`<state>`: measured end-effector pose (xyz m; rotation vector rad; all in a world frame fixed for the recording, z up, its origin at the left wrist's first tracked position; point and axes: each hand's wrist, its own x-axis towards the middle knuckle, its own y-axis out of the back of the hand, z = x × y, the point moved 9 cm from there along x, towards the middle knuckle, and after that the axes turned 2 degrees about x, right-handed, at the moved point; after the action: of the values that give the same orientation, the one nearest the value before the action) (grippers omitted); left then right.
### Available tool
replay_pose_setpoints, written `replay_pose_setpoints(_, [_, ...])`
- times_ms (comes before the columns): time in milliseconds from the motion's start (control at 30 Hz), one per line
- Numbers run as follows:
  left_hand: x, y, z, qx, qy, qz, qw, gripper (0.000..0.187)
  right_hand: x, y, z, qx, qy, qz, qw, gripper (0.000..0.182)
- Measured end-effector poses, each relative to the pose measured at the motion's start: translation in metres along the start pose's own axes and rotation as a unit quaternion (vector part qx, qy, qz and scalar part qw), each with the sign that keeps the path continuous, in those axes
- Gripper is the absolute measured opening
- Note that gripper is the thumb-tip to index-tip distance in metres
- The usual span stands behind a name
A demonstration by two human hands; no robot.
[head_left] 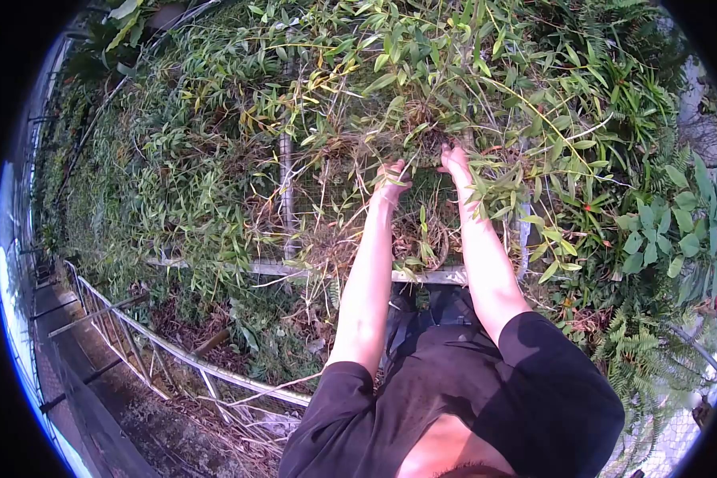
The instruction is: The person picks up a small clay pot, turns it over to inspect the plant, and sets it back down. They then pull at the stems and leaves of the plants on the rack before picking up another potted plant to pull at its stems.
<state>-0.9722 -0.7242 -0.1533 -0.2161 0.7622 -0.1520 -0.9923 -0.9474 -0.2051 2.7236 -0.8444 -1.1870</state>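
Note:
Both my arms reach forward over a mesh bench crowded with leafy, cane-stemmed plants. My left hand [392, 177] is curled at the lower left of a plant clump [424, 119] with a dark, tangled root base. On the clump's right side, my right hand [454, 159] closes against the roots. Leaves and thin stems cover part of the fingers on both hands, so their exact grip is partly hidden. Between my forearms stands a smaller tuft of stems and brown roots [426, 235].
A pale bench rail [438, 276] runs across just in front of my body. Dense plants [191, 159] spread to the left, with ferns [641, 350] at the right. A curved metal railing [175, 350] lies lower left beside a walkway [80, 342].

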Motion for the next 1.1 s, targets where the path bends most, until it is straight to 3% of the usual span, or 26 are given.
replay_pose_setpoints(133, [0.027, 0.006, -0.016, -0.153, -0.042, -0.005, 0.987, 0.044, -0.05, 0.003, -0.036, -0.002, 0.038, 0.008, 0.999, 0.059])
replay_pose_setpoints(167, [0.028, 0.002, -0.013, -0.103, -0.023, -0.028, 0.994, 0.029, -0.056, 0.005, -0.043, -0.001, 0.052, 0.011, 0.999, 0.059])
replay_pose_setpoints(233, [0.013, -0.002, 0.0, -0.075, -0.019, -0.019, 0.997, 0.025, -0.034, 0.006, -0.023, -0.062, 0.12, 0.045, 0.99, 0.054])
replay_pose_setpoints(267, [0.004, 0.002, 0.007, -0.071, -0.028, 0.0, 0.997, 0.028, -0.023, 0.006, -0.012, -0.093, 0.152, 0.065, 0.982, 0.052])
replay_pose_setpoints(333, [0.004, 0.019, 0.004, -0.102, -0.054, 0.026, 0.993, 0.037, -0.041, 0.01, -0.01, -0.007, 0.157, 0.037, 0.987, 0.049])
replay_pose_setpoints(433, [-0.044, 0.007, 0.037, -0.066, -0.04, 0.031, 0.997, 0.058, -0.103, 0.017, -0.055, 0.123, 0.121, -0.074, 0.982, 0.047])
replay_pose_setpoints(533, [-0.068, 0.002, 0.053, -0.117, -0.07, 0.011, 0.991, 0.05, -0.12, 0.016, -0.065, 0.196, 0.135, -0.131, 0.962, 0.033])
replay_pose_setpoints(667, [-0.065, -0.006, 0.063, -0.15, -0.049, 0.009, 0.987, 0.039, -0.128, 0.012, -0.059, 0.219, 0.119, -0.119, 0.961, 0.037])
replay_pose_setpoints(767, [-0.047, 0.001, 0.036, -0.158, 0.001, -0.02, 0.987, 0.042, -0.139, 0.021, -0.061, 0.218, 0.092, -0.086, 0.968, 0.045])
replay_pose_setpoints(800, [-0.048, -0.001, 0.033, -0.166, 0.018, -0.042, 0.985, 0.051, -0.14, 0.027, -0.062, 0.223, 0.1, -0.045, 0.969, 0.056])
replay_pose_setpoints(933, [-0.051, -0.007, 0.023, -0.194, 0.069, -0.048, 0.977, 0.049, -0.132, 0.031, -0.062, 0.205, 0.097, -0.064, 0.972, 0.062])
replay_pose_setpoints(1100, [-0.034, -0.01, 0.015, -0.201, 0.06, -0.068, 0.975, 0.05, -0.121, 0.031, -0.059, 0.12, 0.139, -0.053, 0.982, 0.056])
